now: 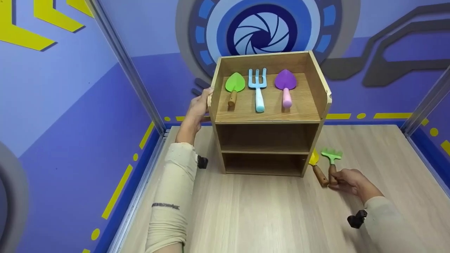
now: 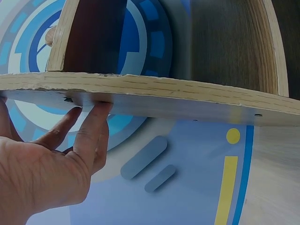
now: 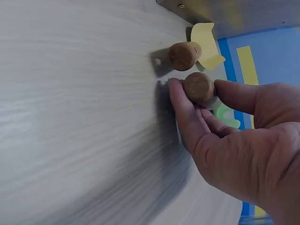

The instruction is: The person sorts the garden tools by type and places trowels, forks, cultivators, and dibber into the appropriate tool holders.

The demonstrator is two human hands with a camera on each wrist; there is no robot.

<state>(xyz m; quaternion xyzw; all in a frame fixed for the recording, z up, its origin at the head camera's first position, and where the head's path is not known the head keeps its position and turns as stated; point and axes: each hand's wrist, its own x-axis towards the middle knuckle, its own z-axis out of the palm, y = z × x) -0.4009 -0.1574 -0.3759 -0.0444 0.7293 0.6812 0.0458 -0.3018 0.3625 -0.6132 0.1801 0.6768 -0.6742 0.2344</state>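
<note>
Pale wood-grain tabletop (image 1: pixel 246 211): your RH (image 1: pixel 353 179) pinches the green rake (image 1: pixel 332 169) by its handle, R of the shelf (image 1: pixel 267 122), head pointing away from you; LH (image 1: pixel 198 107), farther off, fingers extended, touches shelf's L side.

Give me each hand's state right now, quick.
Left hand: open, fingertips touching the outer side of the wooden shelf.
Right hand: closed, pinching the green rake by its brown handle.
</note>
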